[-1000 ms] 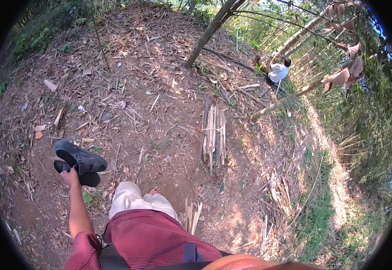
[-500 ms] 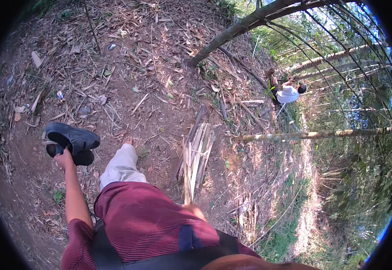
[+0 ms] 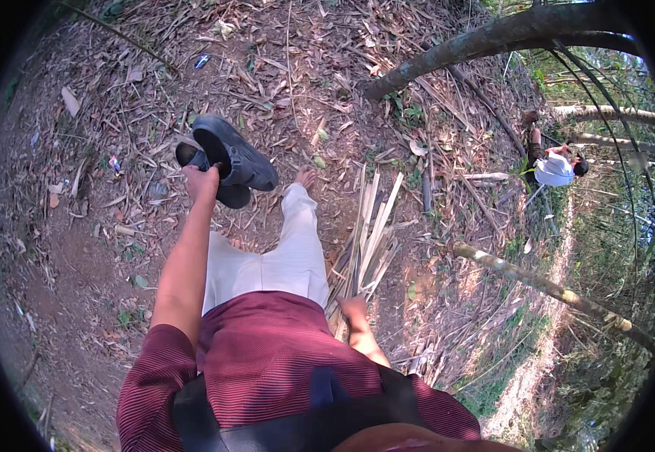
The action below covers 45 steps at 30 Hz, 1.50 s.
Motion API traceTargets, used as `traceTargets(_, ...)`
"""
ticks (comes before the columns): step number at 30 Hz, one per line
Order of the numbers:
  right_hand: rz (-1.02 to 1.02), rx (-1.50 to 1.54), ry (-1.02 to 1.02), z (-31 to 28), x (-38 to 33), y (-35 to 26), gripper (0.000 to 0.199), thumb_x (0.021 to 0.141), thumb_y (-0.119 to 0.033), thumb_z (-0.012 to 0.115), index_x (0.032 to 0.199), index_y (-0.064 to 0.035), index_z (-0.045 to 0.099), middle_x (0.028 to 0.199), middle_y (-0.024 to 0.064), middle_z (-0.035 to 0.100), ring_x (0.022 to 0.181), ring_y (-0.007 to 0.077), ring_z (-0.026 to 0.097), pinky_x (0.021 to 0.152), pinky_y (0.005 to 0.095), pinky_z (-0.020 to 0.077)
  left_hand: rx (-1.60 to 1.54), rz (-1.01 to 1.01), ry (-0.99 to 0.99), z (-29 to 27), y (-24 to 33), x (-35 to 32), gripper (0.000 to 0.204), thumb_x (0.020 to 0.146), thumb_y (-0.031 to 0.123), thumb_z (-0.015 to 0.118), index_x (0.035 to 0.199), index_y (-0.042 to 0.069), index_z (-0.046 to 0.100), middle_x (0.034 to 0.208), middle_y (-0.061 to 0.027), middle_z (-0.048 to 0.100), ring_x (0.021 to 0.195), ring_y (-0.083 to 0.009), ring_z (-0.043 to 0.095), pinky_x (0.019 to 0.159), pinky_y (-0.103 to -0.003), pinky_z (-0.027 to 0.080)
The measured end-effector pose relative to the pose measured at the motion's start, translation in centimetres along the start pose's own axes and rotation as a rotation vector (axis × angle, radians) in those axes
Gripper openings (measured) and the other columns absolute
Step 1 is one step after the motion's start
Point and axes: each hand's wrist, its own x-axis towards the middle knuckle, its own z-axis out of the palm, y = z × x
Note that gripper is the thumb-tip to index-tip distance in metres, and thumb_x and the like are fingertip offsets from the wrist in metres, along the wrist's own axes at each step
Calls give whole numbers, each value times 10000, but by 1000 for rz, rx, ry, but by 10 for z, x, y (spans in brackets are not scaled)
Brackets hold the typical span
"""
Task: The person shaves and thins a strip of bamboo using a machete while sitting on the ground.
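My left hand (image 3: 202,183) is closed around the openings of a pair of dark grey slip-on shoes (image 3: 248,162), which hang out ahead of me at the left. One shoe partly covers the other. Low on my right side, my right hand (image 3: 353,307) is closed at the near end of a bundle of split bamboo strips (image 3: 388,218). The strips fan out forward from the hand, and one long dark piece runs among the pale ones. How the fingers wrap the bundle is partly hidden.
Dry leaves and bamboo litter cover the dirt slope. A thick leaning trunk (image 3: 478,45) arches across the upper right, and a mottled bamboo pole (image 3: 553,290) slants at the right. Another person (image 3: 555,170) in a white shirt is farther off there. My bare foot (image 3: 306,178) is ahead.
The shoes in my left hand have swung forward and rightward. My right hand and forearm show more fully beside the bamboo strips. My legs have changed stride, and the surroundings have shifted in view.
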Motion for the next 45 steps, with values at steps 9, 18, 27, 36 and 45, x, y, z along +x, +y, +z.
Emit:
traceTargets(9, -104, -16, -50, -138, 153, -139, 561, 659, -400, 793, 975, 56, 711, 960, 279, 702, 955, 401, 689, 841, 438, 541, 271, -170, -212, 255, 110, -13, 698, 701, 329, 851, 1170, 15, 441, 1161, -263, 603, 1120, -419, 589, 963, -473, 457)
traceTargets(18, -98, 143, -95, -118, 259, -193, 546, 667, -301, 822, 1055, 18, 608, 931, 226, 693, 903, 394, 677, 795, 448, 527, 550, -120, -410, 531, 181, 77, 878, 764, 348, 735, 1375, -82, 274, 1319, -308, 528, 1288, -429, 464, 1089, -452, 386)
traceTargets(27, -1, 206, -31, -77, 271, -226, 553, 632, -255, 841, 1027, 26, 575, 852, 218, 671, 799, 416, 669, 726, 461, 528, 534, 122, -501, 721, 248, 145, 906, 707, 320, 702, 1367, -146, 293, 1345, -295, 529, 1275, -419, 505, 1087, -424, 396)
traceTargets(36, 168, 205, -10, -70, 244, -303, 410, 650, -214, 778, 907, 28, 569, 782, 188, 658, 719, 324, 668, 700, 422, 527, 545, 699, -830, 704, 199, 203, 507, 858, 405, 681, 1193, 36, 594, 1227, -239, 599, 1118, -370, 601, 972, -432, 474)
traceTargets(45, 3, 138, 44, -129, 226, -422, 508, 635, -259, 818, 1000, 25, 610, 845, 214, 691, 798, 390, 683, 739, 440, 534, 338, -197, -690, 474, 47, 341, 304, 861, 323, 649, 978, 43, 667, 953, -147, 709, 914, -297, 676, 843, -393, 506)
